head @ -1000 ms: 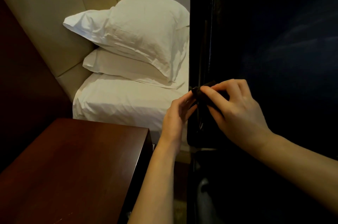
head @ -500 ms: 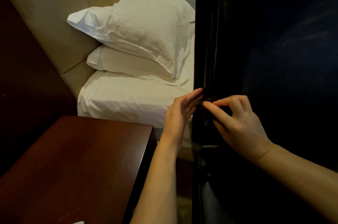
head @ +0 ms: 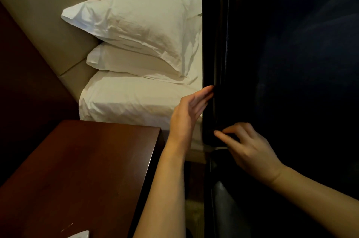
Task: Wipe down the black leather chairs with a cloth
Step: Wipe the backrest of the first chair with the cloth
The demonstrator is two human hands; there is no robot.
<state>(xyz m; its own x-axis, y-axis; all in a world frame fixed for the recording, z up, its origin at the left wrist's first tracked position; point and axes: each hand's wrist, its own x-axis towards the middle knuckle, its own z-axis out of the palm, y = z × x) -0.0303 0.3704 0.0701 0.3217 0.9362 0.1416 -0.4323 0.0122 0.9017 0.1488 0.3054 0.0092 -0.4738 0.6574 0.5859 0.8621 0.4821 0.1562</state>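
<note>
Dim bedroom light is falling on a bed (head: 136, 101) dressed in white sheets at twelve o'clock, with two white pillows (head: 147, 24) stacking against a beige padded headboard (head: 48, 14). At eight o'clock a dark red wooden worktop (head: 77, 169) is sitting, with a small white object (head: 81, 234) peeking in at its near edge. Filling the three o'clock side, the black leather chair (head: 272, 62) is standing with its back upright and its edge running straight up and down. The left hand (head: 189, 113) is reaching with straight fingers, its fingertips touching the chair's edge. Just at five o'clock of it, the right hand (head: 246, 146) is curling thumb and fingers against the lower edge, pinching something dark there; whether that is the cloth, I cannot tell in the shadow.
</note>
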